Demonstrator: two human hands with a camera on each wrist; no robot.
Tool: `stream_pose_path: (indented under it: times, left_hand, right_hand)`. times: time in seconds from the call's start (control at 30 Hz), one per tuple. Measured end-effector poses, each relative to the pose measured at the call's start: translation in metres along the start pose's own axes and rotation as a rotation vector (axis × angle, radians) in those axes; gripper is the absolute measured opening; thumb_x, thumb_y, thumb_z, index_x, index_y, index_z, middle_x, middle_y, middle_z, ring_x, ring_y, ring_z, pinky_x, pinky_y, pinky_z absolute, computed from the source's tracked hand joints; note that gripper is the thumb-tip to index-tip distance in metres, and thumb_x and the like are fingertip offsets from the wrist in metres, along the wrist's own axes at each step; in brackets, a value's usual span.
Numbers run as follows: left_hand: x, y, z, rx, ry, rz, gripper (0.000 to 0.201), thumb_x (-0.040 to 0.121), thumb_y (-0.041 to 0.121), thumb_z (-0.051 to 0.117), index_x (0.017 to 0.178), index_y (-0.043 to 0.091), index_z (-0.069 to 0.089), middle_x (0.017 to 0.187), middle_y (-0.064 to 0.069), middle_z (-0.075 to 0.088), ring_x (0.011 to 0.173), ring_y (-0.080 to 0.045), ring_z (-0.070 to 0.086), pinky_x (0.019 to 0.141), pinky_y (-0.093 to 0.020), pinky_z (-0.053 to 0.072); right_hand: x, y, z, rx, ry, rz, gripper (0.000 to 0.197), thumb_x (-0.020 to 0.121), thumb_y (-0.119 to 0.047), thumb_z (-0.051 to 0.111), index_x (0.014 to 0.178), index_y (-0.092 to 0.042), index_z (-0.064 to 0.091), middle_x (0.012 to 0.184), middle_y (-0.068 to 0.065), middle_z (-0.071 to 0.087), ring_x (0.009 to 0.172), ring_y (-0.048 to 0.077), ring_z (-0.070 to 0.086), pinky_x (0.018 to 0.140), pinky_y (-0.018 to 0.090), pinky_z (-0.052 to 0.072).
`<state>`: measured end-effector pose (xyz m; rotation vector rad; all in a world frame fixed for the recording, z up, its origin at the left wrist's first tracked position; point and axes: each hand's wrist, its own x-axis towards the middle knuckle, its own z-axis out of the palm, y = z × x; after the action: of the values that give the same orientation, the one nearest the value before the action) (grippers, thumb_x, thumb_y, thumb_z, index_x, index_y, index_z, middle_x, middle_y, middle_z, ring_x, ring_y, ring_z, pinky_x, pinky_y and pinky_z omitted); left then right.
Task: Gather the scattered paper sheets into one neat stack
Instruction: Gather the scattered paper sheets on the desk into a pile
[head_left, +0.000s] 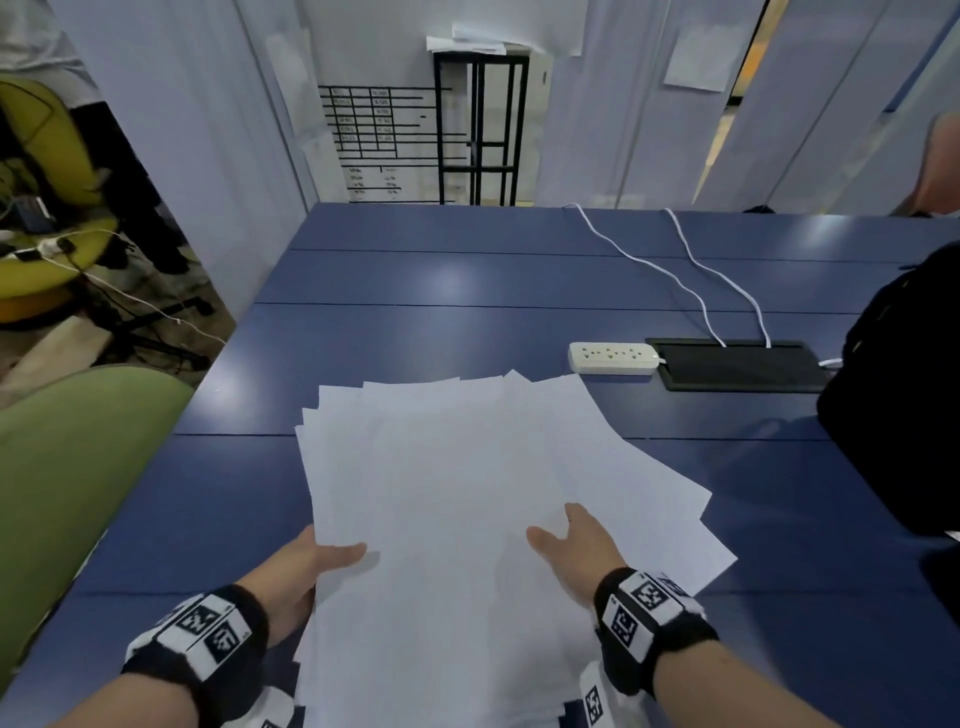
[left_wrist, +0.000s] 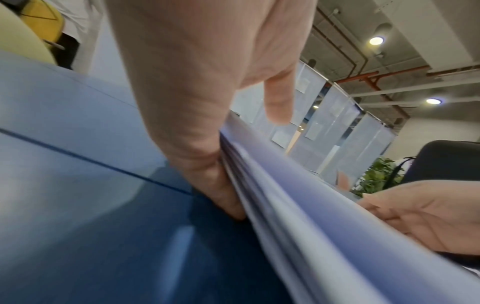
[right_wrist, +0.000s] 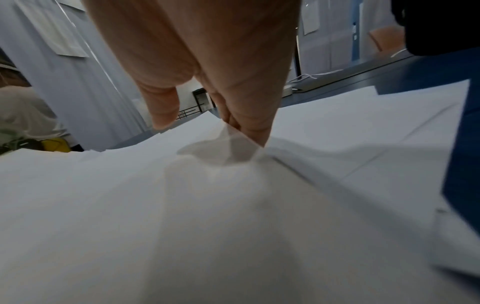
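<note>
A fanned pile of white paper sheets (head_left: 457, 467) lies on the blue table (head_left: 467, 270), its corners sticking out at the far and right sides. My left hand (head_left: 322, 556) grips the pile's left edge, thumb on top and fingers underneath. The left wrist view shows that edge (left_wrist: 298, 216) lifted off the table in the left hand (left_wrist: 241, 152). My right hand (head_left: 561, 530) is on the pile's right part. In the right wrist view its straight fingers (right_wrist: 249, 123) are tucked under an upper sheet (right_wrist: 207, 205), and the thumb is spread apart above the paper.
A white power strip (head_left: 613, 357) and a black floor-box lid (head_left: 737, 364) with two white cables (head_left: 691, 291) lie beyond the pile to the right. A black bag (head_left: 904, 405) stands at the right edge. A green chair (head_left: 67, 467) is on the left.
</note>
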<state>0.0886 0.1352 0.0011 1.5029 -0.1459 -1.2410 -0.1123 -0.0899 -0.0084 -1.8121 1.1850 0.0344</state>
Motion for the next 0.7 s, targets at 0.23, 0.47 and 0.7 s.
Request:
stream_pose_path:
  times: [0.23, 0.47, 0.7]
  left_hand:
    - [0.005, -0.006, 0.013, 0.182, 0.097, 0.014, 0.082, 0.068, -0.009, 0.071, 0.136, 0.03, 0.047, 0.125, -0.004, 0.065, 0.116, -0.033, 0.059, 0.101, -0.057, 0.044]
    - [-0.012, 0.004, 0.019, 0.121, 0.077, 0.15, 0.066, 0.079, -0.005, 0.071, 0.133, 0.025, 0.048, 0.128, -0.004, 0.064, 0.117, -0.026, 0.06, 0.106, -0.053, 0.04]
    - [-0.019, 0.031, 0.045, 0.035, -0.152, 0.189, 0.092, 0.052, 0.017, 0.092, 0.133, 0.013, 0.05, 0.126, -0.011, 0.066, 0.117, -0.033, 0.062, 0.106, -0.057, 0.039]
  right_hand:
    - [-0.012, -0.008, 0.022, -0.014, -0.22, -0.067, 0.104, 0.089, -0.035, 0.064, 0.151, -0.009, -0.016, 0.161, 0.006, 0.004, 0.148, 0.02, 0.009, 0.119, 0.032, 0.015]
    - [-0.005, 0.007, -0.004, 0.391, -0.231, -0.073, 0.086, 0.085, -0.017, 0.071, 0.148, -0.003, 0.015, 0.136, 0.004, 0.055, 0.118, 0.005, 0.057, 0.094, 0.019, 0.047]
    - [-0.029, 0.0, -0.078, 0.567, -0.346, -0.222, 0.053, 0.07, -0.018, 0.084, 0.118, -0.009, 0.064, 0.111, 0.007, 0.072, 0.104, 0.025, 0.069, 0.083, 0.03, 0.055]
